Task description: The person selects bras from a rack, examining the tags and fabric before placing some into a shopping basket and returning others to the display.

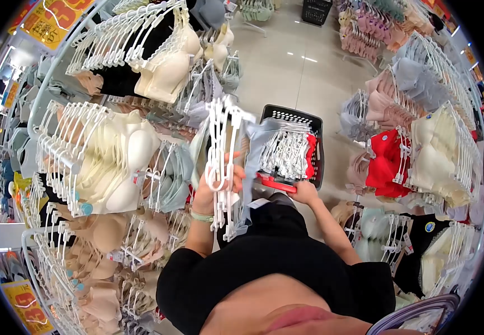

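Observation:
My left hand [204, 194] is raised, its fingers closed around a bunch of white hangers [219, 167]. Pale grey-blue bras [251, 167] hang from that bunch, partly smeared by motion. To the right, my right hand [306, 192] grips the red handle [277, 183] of a black shopping basket [319, 151]. Inside the basket lie many white hangers [285, 146], packed closely, with a strip of red fabric [311, 155] along their right side.
Racks of cream bras [127, 148] and beige bras [105, 231] stand close on my left. Along the right are racks with red bras [388, 164] and pale yellow bras [435, 148]. A tiled aisle floor [286, 72] runs ahead, with another black basket [316, 11] at its far end.

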`<state>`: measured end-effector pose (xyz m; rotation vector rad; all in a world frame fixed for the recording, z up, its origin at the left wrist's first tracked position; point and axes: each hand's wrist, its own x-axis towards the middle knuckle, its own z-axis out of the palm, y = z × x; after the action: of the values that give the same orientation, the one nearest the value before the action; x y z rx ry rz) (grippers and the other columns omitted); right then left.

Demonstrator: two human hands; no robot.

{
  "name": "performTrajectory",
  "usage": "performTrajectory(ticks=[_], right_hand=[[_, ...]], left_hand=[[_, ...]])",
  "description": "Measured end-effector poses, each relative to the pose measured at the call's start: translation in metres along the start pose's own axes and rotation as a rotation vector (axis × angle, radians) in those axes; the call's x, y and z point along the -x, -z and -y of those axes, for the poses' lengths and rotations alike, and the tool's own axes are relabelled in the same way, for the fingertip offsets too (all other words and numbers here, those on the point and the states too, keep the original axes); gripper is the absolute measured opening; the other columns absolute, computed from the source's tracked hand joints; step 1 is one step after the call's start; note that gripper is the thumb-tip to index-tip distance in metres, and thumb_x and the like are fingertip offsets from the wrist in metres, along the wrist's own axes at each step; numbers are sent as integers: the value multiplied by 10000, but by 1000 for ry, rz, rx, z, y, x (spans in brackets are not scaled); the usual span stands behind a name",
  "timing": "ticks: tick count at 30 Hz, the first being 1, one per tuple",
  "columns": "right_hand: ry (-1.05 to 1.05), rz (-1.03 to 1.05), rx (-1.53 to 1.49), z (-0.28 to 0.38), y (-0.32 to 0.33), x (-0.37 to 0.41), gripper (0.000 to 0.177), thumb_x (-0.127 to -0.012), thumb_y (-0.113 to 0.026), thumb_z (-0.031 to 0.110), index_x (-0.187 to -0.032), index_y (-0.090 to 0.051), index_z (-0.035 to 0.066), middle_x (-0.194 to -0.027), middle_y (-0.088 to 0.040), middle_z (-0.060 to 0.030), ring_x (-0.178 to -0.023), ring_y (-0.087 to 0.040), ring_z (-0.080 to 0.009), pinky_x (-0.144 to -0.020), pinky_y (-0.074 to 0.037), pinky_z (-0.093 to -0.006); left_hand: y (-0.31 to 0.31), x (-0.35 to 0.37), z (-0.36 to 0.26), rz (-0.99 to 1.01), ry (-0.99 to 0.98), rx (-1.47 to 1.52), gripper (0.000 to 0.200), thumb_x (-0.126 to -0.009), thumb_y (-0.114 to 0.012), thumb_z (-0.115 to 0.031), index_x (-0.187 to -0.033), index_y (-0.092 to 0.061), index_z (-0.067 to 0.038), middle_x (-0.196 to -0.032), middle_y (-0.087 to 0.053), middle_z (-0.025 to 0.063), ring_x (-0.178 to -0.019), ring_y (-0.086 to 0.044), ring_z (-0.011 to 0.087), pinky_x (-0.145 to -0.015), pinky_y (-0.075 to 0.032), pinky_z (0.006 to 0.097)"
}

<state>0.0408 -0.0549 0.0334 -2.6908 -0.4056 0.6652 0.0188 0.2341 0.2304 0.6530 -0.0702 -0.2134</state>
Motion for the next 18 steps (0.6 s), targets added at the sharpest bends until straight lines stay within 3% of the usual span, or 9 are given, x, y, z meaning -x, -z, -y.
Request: performTrajectory(ticks=[3,6,10,18], right_hand=[[-56,-44,54,8,-2,1,304,-621,-611,378,-695,-640,84,-662,-604,-149,-658,-600,-307,-625,-488,-407],[-150,-30,31,12,-2,0,302,-583,-636,347,-704,-658,71,-656,-607,-168,-656,-610,-310,-634,-495,-398],[-280,1,18,15,2,-5,280,-581,-615,316,-721,-667,79,-727,-621,-169,-721,-615,-304,-675,-494,-376],[-283,-87,53,16,15,-20,335,-561,-634,350,-719,-662,55,-715,-618,-178,-709,-614,-312,-673,-496,-378]], left_hand=[[11,14,0,-206,35,-62,574,-729,-570,-56,-1230,-320,71,-1035,-531,210,-832,-600,235,-627,-508,269],[19,32,-8,-277,-23,-107,471,-779,-488,-19,-1215,-330,67,-1113,-499,227,-948,-572,275,-740,-518,333],[24,50,-16,-306,-118,-168,431,-781,-508,-13,-1179,-371,77,-1105,-517,228,-946,-574,281,-767,-509,347],[23,44,-16,-230,-27,-318,420,-743,-521,64,-1146,-404,70,-1119,-516,224,-904,-593,316,-765,-504,350]])
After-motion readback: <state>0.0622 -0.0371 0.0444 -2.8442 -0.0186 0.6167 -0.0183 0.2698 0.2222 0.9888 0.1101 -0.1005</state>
